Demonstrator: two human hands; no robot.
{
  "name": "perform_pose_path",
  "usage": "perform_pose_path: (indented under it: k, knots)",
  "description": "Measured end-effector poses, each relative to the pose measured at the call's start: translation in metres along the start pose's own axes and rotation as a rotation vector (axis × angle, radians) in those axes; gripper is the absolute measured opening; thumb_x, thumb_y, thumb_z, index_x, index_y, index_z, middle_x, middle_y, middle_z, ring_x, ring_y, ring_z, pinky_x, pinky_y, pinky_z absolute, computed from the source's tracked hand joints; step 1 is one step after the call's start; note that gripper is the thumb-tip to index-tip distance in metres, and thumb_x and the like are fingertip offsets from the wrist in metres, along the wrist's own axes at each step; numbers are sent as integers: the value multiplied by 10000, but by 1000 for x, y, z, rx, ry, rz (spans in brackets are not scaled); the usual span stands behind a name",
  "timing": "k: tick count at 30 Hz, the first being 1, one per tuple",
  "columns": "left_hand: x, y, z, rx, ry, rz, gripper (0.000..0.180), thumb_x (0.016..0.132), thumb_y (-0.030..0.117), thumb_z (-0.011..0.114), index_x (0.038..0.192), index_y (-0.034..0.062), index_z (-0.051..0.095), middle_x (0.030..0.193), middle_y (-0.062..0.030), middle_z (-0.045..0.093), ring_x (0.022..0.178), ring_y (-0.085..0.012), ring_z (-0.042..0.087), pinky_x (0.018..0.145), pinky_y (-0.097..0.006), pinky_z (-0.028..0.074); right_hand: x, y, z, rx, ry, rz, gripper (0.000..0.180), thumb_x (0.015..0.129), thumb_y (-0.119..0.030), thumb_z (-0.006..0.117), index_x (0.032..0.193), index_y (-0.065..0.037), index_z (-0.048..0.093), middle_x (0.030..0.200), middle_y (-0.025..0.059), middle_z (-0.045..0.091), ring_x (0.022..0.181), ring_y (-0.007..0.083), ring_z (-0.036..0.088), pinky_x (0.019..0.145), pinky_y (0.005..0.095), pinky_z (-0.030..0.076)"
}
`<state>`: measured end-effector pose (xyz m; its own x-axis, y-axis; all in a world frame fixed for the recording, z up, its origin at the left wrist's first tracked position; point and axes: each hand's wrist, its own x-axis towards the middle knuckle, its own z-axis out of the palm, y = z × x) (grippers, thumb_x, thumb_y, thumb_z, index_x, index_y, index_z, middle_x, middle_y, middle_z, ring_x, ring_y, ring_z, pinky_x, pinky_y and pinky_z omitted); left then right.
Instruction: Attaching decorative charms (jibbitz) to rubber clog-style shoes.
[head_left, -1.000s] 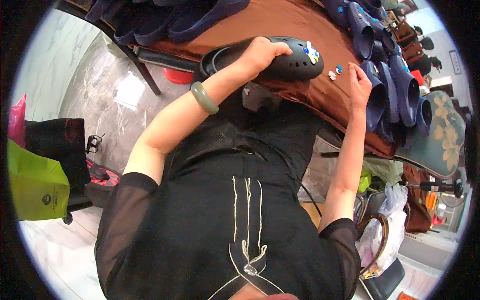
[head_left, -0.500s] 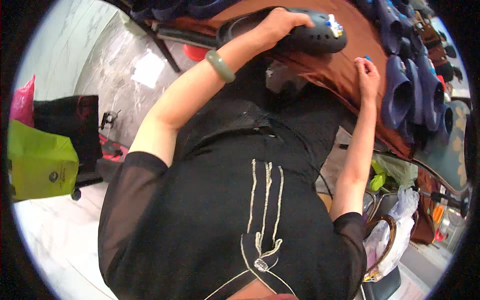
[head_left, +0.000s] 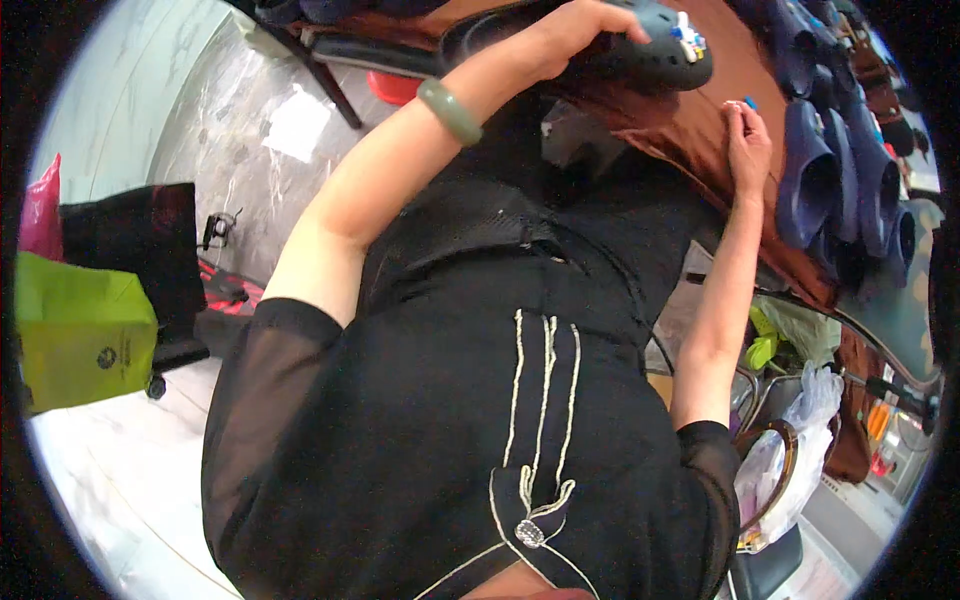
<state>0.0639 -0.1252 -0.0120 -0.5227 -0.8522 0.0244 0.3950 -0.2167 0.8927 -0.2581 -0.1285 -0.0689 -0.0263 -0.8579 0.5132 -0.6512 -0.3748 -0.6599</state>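
Note:
A dark clog (head_left: pixel 655 62) with holes in its upper lies at the top centre on a brown cloth. Over its opening is my left hand (head_left: pixel 580 38), gripping the upper, with a green bangle (head_left: pixel 450 112) on the wrist. White, blue and yellow shoe charms (head_left: pixel 688 40) sit on the toe. To the right of the clog, my right hand (head_left: pixel 748 145) is closed in a pinch above the cloth. A tiny blue piece (head_left: pixel 750 103) shows at its fingertips; it looks like a shoe charm, but most of it is hidden.
Several navy clogs (head_left: pixel 808 170) stand in rows at the right of the brown cloth (head_left: pixel 725 62). On the left are a green bag (head_left: pixel 85 335) and a black bag (head_left: pixel 130 240). A plastic bag (head_left: pixel 800 450) sits at lower right, beside a metal-framed chair.
The whole view has shifted slightly, so both hands and the clog appear a little farther right. Both hands keep about the same grip.

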Motion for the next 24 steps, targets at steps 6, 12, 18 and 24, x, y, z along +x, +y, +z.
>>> perform_pose_path:
  k: [6, 12, 18, 24]
  knots:
    - [-10, 4, 2, 73, 111, -18, 273, 717, 227, 646, 899, 24, 644, 852, -67, 647, 779, -176, 603, 751, -303, 469, -1, 0, 10, -28, 28, -1, 168, 866, -190, 618, 924, -39, 662, 872, 78, 649, 827, 167, 623, 757, 279, 476]
    - [-8, 5, 1, 99, 162, -74, 371, 669, 272, 655, 953, 39, 607, 876, -78, 582, 822, -197, 519, 752, -315, 404, -3, -15, 5, -61, 69, -5, 153, 854, -200, 627, 911, -63, 668, 846, 63, 644, 753, 157, 621, 712, 271, 476]
    - [-3, 3, -1, 70, 135, -97, 380, 675, 263, 649, 971, 28, 606, 898, -67, 599, 834, -184, 541, 777, -288, 404, -3, -16, 2, -80, 76, -11, 170, 845, -226, 636, 905, -71, 670, 834, 68, 638, 721, 165, 621, 684, 282, 479]
    - [-6, 5, 2, 29, 151, -79, 229, 714, 184, 617, 879, 25, 631, 848, -75, 651, 764, -176, 607, 739, -296, 474, -3, -14, 3, -110, 63, 49, 179, 840, -242, 642, 900, -75, 669, 815, 69, 629, 702, 166, 617, 673, 284, 478]
